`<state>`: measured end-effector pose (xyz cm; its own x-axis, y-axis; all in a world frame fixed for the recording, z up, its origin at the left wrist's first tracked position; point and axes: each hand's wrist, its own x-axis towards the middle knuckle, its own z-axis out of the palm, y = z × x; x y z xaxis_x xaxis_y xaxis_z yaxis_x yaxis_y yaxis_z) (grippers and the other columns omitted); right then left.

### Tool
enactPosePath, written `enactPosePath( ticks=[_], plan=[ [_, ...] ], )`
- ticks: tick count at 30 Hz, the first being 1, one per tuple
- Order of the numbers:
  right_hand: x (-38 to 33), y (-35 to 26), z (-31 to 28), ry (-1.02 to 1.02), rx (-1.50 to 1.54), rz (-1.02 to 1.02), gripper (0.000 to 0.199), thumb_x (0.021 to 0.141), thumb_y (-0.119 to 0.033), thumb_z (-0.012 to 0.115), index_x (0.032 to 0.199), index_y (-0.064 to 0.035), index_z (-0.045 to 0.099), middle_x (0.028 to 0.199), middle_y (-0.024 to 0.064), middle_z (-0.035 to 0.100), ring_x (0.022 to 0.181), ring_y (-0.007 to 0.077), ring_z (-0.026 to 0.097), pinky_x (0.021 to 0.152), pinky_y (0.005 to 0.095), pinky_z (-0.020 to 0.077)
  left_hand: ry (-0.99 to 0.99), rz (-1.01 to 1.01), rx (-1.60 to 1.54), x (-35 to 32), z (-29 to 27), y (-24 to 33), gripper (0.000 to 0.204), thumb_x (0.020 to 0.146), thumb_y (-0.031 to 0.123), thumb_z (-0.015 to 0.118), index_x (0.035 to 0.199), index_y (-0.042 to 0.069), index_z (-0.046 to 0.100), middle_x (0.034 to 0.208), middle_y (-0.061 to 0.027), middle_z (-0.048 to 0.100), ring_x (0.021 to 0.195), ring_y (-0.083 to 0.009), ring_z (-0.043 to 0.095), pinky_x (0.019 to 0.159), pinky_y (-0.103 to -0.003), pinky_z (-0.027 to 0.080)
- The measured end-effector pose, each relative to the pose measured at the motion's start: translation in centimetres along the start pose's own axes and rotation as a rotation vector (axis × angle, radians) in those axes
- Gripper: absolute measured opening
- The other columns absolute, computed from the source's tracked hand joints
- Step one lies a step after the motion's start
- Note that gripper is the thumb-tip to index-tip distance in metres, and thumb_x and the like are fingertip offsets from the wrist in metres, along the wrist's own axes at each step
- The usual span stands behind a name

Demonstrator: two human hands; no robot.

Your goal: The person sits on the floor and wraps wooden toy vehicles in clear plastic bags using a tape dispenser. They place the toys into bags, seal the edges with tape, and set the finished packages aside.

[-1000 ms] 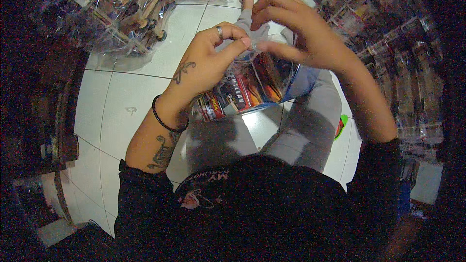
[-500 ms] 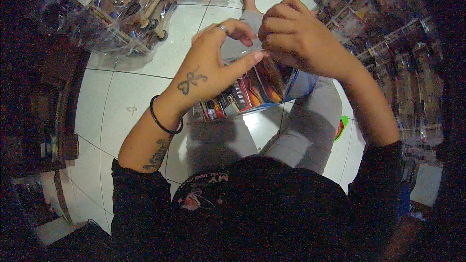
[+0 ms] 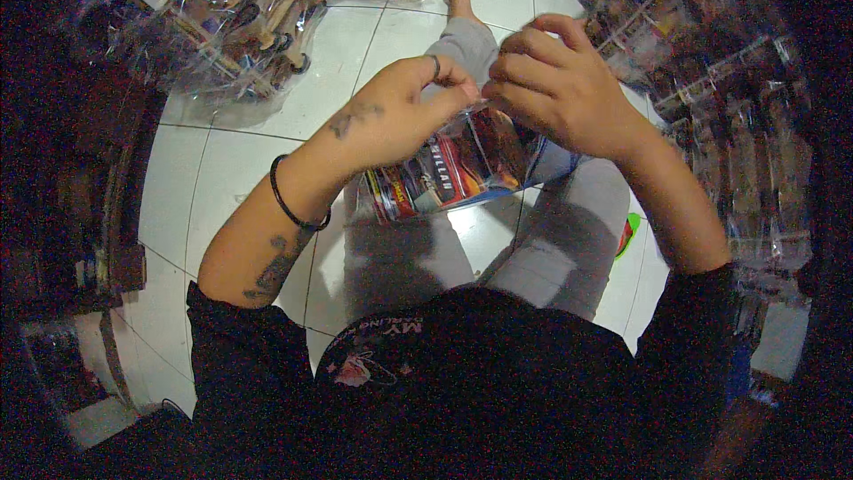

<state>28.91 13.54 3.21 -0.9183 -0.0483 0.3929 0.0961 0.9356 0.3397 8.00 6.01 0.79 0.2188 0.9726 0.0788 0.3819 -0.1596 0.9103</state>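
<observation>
Clear bags of packaged goods (image 3: 204,27) are piled on the white tile floor (image 3: 222,178) at the left, well apart from the hands. Over the lap, a red carded pack in a clear sleeve (image 3: 449,173) is pinched at its top edge by the left hand (image 3: 400,111) and right hand (image 3: 555,89), fingertips pressed together. More stacked clear packs (image 3: 729,124) are seen at the right.
</observation>
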Motion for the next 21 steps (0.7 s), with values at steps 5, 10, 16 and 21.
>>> enactPosePath(
  ticks=[5, 10, 16, 21],
  plan=[
    [0.4, 1.3, -0.4, -0.088, 0.261, 0.047, 0.018, 0.071, -0.016, 0.068, 0.085, -0.008, 0.059, 0.091, 0.0032, 0.057, 0.097, 0.0239, 0.053, 0.09, 0.0411, 0.0373, 0.192, 0.369, 0.546, -1.0, 0.3, 0.8, 0.015, 0.08, 0.026, 0.066, 0.084, 0.012, 0.066, 0.074, 0.0002, 0.062, 0.087, -0.018, 0.057, 0.103, -0.048, 0.017],
    [0.1, 1.8, -2.5, -0.09, 0.184, 0.177, 0.021, 0.071, -0.016, 0.069, 0.088, -0.0071, 0.06, 0.093, 0.0049, 0.057, 0.098, 0.0248, 0.052, 0.089, 0.0405, 0.037, 0.256, 0.417, 0.608, -1.4, 0.7, 0.5, 0.012, 0.078, 0.023, 0.068, 0.081, 0.012, 0.066, 0.074, 0.0013, 0.062, 0.085, -0.0172, 0.057, 0.103, -0.048, 0.017],
    [-0.1, 0.4, -1.1, -0.041, 0.216, 0.133, 0.021, 0.069, -0.014, 0.07, 0.087, -0.0103, 0.06, 0.092, 0.0021, 0.058, 0.097, 0.0229, 0.053, 0.088, 0.0404, 0.0377, 0.236, 0.411, 0.622, -1.7, 0.2, 1.6, 0.015, 0.076, 0.026, 0.07, 0.079, 0.012, 0.066, 0.074, 0.0016, 0.06, 0.086, -0.0162, 0.057, 0.103, -0.048, 0.016],
    [0.4, 0.1, 0.7, 0.02, 0.336, 0.154, 0.017, 0.072, -0.013, 0.069, 0.084, -0.0092, 0.058, 0.089, 0.003, 0.057, 0.097, 0.023, 0.053, 0.089, 0.0397, 0.0372, 0.151, 0.27, 0.693, -3.2, -2.4, 2.5, 0.02, 0.076, 0.03, 0.07, 0.082, 0.012, 0.065, 0.078, 0.0015, 0.059, 0.09, -0.0165, 0.056, 0.106, -0.049, 0.013]
  ],
)
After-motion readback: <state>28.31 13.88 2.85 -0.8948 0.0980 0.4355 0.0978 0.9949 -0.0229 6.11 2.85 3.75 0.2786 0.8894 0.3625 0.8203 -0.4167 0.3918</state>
